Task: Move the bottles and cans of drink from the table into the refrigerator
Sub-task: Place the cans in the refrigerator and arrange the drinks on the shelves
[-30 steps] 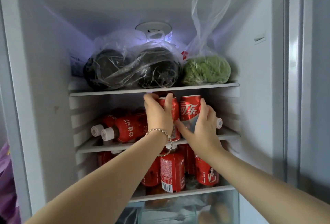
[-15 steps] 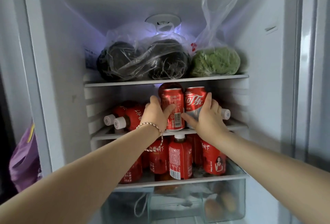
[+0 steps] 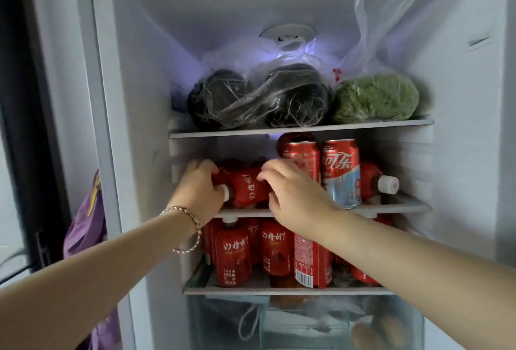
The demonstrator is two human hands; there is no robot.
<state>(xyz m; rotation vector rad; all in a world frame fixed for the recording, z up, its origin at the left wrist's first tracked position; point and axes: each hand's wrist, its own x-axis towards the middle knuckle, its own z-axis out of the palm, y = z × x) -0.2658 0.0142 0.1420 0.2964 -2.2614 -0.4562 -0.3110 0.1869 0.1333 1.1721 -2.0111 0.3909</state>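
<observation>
Bottle (image 3: 248, 186) lies on its side on the middle shelf (image 3: 391, 205), left half, cap end toward the door. Left grip (image 3: 199, 186) is curled over its neck end. Right grip (image 3: 293, 193) is curled over its body at 3 o'clock. Both are gripping it.

Cans (image 3: 339, 171) stand upright, touching each other, just past the right grip at 3 o'clock. End bottle (image 3: 377, 182) lies beyond them.

Step looks like settling the bottle in its slot. To do it well:
- Slide it straight back, low under the shelf above.
- Keep the right wrist off the cans, which would tip easily.
- Leave it where it can't roll forward.

Lower bottles (image 3: 233, 254) stand at 6 o'clock, bagged greens (image 3: 374, 98) at 12.
</observation>
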